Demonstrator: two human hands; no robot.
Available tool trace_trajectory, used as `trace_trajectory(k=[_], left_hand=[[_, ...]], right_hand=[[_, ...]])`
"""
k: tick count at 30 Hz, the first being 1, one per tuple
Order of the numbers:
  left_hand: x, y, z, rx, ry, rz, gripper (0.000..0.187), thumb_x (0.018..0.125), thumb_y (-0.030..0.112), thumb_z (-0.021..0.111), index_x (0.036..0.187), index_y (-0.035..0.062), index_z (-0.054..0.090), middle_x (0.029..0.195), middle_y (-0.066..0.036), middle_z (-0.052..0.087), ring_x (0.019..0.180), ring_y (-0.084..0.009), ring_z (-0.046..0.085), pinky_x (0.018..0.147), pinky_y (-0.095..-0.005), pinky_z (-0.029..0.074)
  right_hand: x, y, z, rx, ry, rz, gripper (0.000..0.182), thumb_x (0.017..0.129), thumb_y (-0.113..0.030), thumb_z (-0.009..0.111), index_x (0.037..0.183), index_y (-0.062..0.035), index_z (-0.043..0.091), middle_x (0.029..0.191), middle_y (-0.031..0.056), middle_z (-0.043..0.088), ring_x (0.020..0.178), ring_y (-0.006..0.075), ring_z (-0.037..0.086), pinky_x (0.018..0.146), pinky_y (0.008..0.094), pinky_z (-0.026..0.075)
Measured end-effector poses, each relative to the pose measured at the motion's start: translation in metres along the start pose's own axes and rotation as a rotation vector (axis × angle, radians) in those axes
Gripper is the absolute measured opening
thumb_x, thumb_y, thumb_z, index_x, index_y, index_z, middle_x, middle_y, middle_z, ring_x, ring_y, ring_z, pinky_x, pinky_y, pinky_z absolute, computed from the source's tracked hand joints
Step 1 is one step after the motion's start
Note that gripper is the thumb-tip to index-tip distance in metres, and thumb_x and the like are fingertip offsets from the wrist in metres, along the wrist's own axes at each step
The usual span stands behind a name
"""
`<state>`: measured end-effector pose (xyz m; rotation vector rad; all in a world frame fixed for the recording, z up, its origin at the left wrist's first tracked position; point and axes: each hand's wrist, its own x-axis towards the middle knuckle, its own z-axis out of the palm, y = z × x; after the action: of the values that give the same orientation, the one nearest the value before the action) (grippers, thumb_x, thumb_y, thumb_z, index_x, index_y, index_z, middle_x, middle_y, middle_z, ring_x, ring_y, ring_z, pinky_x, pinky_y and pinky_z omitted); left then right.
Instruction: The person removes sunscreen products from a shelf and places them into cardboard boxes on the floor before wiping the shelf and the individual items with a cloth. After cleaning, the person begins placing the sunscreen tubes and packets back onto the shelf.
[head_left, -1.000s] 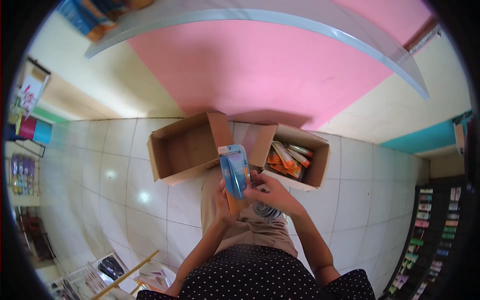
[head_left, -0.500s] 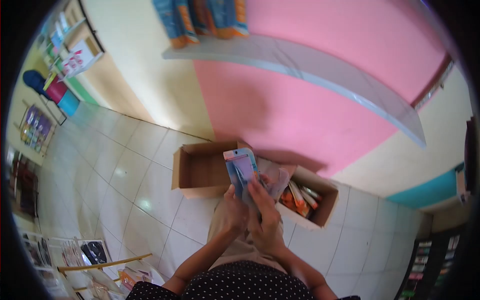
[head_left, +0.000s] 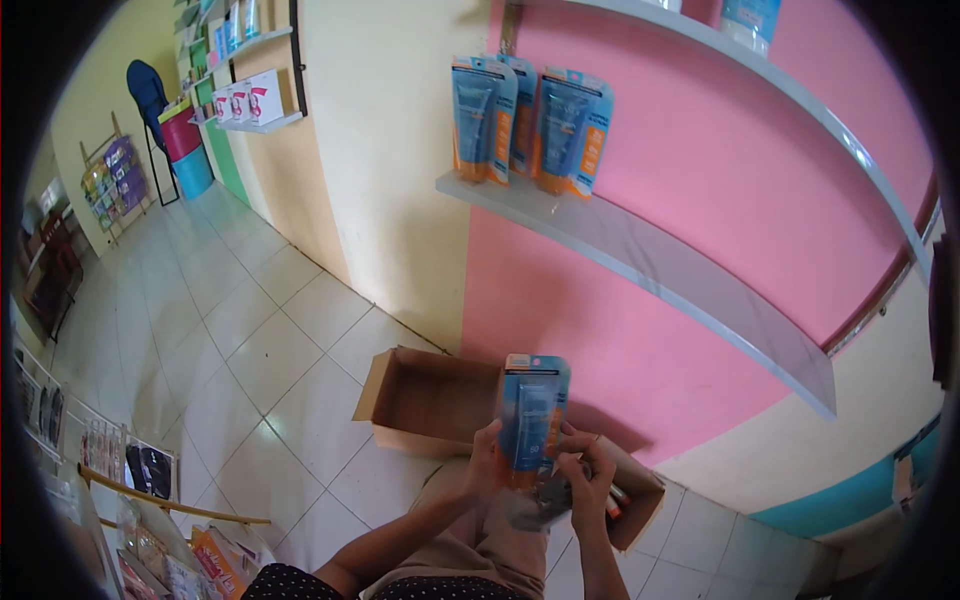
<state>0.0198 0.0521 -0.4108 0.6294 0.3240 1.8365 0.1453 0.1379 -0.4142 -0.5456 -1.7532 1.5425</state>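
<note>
A blue and orange blister pack with a tube inside is held upright in front of the body, its front facing the camera. My left hand grips its lower left edge. At its right side my right hand is closed, fingers pinched by the pack's edge, with a crumpled clear plastic wrapper hanging beneath. Below and behind the pack stands an open cardboard box. A second cardboard box, partly hidden by my right hand and arm, holds some packaged items.
Similar blue and orange packs stand at the left end of a grey wall shelf. Another shelf curves above it. A display rack is at the lower left. White tiles cover the floor.
The view has swung up and left, showing more shelf. The pack has turned its front to the camera. My right hand has moved off its front to the right edge.
</note>
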Motion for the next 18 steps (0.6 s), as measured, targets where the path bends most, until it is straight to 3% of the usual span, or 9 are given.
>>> trace_trajectory(k=[2, 6, 8, 10, 12, 13, 15, 18], left_hand=[[0.004, 0.013, 0.017, 0.154, 0.096, -0.098, 0.063, 0.084, 0.048, 0.027, 0.124, -0.0006, 0.031, 0.120, -0.017, 0.041, 0.100, -0.0209, 0.051, 0.081, -0.0328, 0.044], [0.019, 0.036, 0.027, 0.269, -0.055, -0.124, 0.066, 0.084, 0.050, 0.028, 0.125, -0.0015, 0.029, 0.117, -0.017, 0.044, 0.098, -0.0213, 0.052, 0.081, -0.0321, 0.044], [0.031, 0.041, 0.018, 0.384, 0.012, -0.182, 0.065, 0.085, 0.049, 0.030, 0.126, -0.0009, 0.027, 0.117, -0.017, 0.044, 0.103, -0.0215, 0.049, 0.085, -0.0322, 0.042], [0.045, 0.067, 0.026, 0.556, -0.045, -0.174, 0.056, 0.085, 0.049, 0.034, 0.119, 0.0038, 0.038, 0.111, -0.010, 0.049, 0.101, -0.0171, 0.049, 0.087, -0.0328, 0.038], [0.068, 0.059, 0.025, 0.723, 0.167, 0.379, 0.060, 0.085, 0.049, 0.034, 0.124, 0.0035, 0.033, 0.118, -0.011, 0.044, 0.111, -0.0177, 0.041, 0.094, -0.0344, 0.030], [0.070, 0.068, 0.033, 0.721, 0.165, 0.386, 0.060, 0.085, 0.049, 0.034, 0.124, 0.0035, 0.033, 0.118, -0.011, 0.044, 0.111, -0.0177, 0.041, 0.094, -0.0344, 0.030], [0.069, 0.086, 0.052, 0.785, 0.187, 0.621, 0.063, 0.084, 0.048, 0.035, 0.127, 0.0038, 0.028, 0.123, -0.012, 0.040, 0.118, -0.0188, 0.034, 0.098, -0.0369, 0.023], [0.057, 0.083, 0.039, 0.861, 0.217, 0.643, 0.062, 0.082, 0.046, 0.037, 0.127, 0.0038, 0.029, 0.123, -0.014, 0.041, 0.117, -0.0210, 0.036, 0.096, -0.0387, 0.025]], right_hand=[[0.008, -0.022, 0.011, 0.165, -0.015, 0.235, 0.023, 0.070, -0.006, 0.062, 0.091, 0.0006, 0.060, 0.086, 0.0080, 0.060, 0.075, 0.0092, 0.056, 0.066, 0.0260, 0.046], [0.032, -0.033, -0.001, -0.032, -0.230, 0.108, 0.021, 0.069, -0.003, 0.062, 0.090, 0.0009, 0.061, 0.077, 0.0042, 0.061, 0.070, 0.0079, 0.056, 0.060, 0.0210, 0.044], [0.046, -0.054, -0.003, -0.097, -0.247, 0.107, 0.018, 0.069, -0.002, 0.062, 0.086, 0.0011, 0.061, 0.075, 0.0043, 0.061, 0.068, 0.0070, 0.056, 0.059, 0.0202, 0.044], [0.063, -0.088, 0.002, -0.183, -0.178, 0.146, 0.014, 0.068, -0.001, 0.062, 0.082, 0.0010, 0.061, 0.072, 0.0034, 0.060, 0.063, 0.0068, 0.055, 0.057, 0.0210, 0.043], [0.086, -0.114, 0.005, -0.230, -0.097, -0.089, 0.011, 0.069, 0.000, 0.060, 0.079, 0.0012, 0.061, 0.068, 0.0027, 0.059, 0.057, 0.0057, 0.052, 0.052, 0.0214, 0.041], [0.098, -0.132, 0.010, -0.241, -0.082, -0.138, 0.010, 0.069, 0.000, 0.059, 0.079, 0.0020, 0.061, 0.066, 0.0022, 0.058, 0.055, 0.0054, 0.051, 0.051, 0.0215, 0.041], [0.130, -0.156, 0.019, -0.304, -0.070, -0.284, 0.009, 0.069, 0.001, 0.058, 0.077, 0.0036, 0.060, 0.063, 0.0027, 0.057, 0.053, 0.0053, 0.050, 0.050, 0.0222, 0.040], [0.180, -0.159, 0.029, -0.401, -0.024, -0.445, 0.010, 0.067, 0.000, 0.059, 0.075, 0.0053, 0.060, 0.060, 0.0077, 0.059, 0.053, 0.0082, 0.053, 0.051, 0.0246, 0.041]])
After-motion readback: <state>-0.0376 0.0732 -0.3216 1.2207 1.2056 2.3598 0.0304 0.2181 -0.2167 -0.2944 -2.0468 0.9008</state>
